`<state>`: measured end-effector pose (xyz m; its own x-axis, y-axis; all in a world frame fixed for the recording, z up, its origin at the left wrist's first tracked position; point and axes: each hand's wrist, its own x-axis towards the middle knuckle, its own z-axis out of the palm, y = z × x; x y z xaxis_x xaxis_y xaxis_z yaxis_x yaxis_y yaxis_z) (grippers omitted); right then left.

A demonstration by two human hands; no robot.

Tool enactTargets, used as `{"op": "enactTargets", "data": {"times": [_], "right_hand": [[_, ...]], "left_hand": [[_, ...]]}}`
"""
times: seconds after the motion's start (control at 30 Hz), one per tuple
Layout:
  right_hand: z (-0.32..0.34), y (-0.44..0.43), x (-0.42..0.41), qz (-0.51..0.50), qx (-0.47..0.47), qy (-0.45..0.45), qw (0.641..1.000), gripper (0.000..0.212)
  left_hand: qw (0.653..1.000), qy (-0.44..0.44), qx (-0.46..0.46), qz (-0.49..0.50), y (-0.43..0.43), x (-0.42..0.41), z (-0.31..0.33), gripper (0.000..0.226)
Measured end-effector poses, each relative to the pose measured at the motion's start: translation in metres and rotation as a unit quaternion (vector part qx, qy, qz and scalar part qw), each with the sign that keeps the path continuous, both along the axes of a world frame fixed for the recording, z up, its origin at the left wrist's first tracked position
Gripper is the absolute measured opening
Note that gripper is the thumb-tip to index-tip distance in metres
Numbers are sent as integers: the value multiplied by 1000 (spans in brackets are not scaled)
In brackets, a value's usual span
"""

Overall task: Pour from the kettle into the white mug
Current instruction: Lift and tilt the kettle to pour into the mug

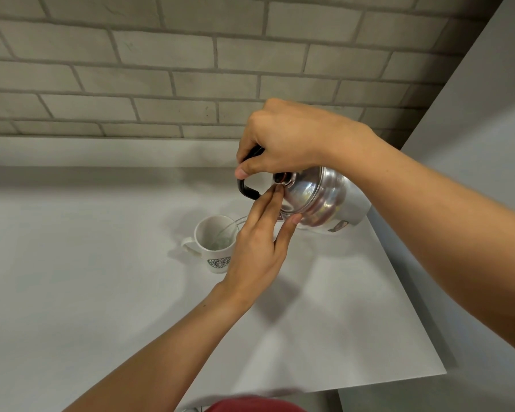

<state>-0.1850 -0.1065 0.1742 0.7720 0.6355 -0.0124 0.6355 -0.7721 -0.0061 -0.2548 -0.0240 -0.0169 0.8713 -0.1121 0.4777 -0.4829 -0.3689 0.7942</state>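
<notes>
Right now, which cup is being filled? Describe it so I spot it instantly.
On the white countertop under the grey brick wall, look below the tilted shiny steel kettle. The white ceramic mug stands there, handle pointing left, a green round logo on its side.

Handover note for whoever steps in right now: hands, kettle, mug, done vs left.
Right hand: gripping the black handle, holding the kettle tilted in the air over the mug.
Left hand: fingertips pressing the lid by its knob.
White mug: upright on the table, handle to the left.
Done: pour underway, a thin stream is entering the mug.
Left: fill it, level the kettle, set it down. Fill level is hard to judge.
</notes>
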Motion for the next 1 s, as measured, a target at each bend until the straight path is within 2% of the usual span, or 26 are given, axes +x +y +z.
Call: {"op": "enactTargets", "data": {"times": [0.6, 1.0], "right_hand": [[6, 6, -1, -2, -19, 4, 1000, 28], [0, 0, 0, 0, 10, -4, 1000, 29]], "left_hand": [[1000, -1, -11, 3, -1, -2, 5, 54], [1000, 11, -2, 2, 3, -4, 3, 58]]}}
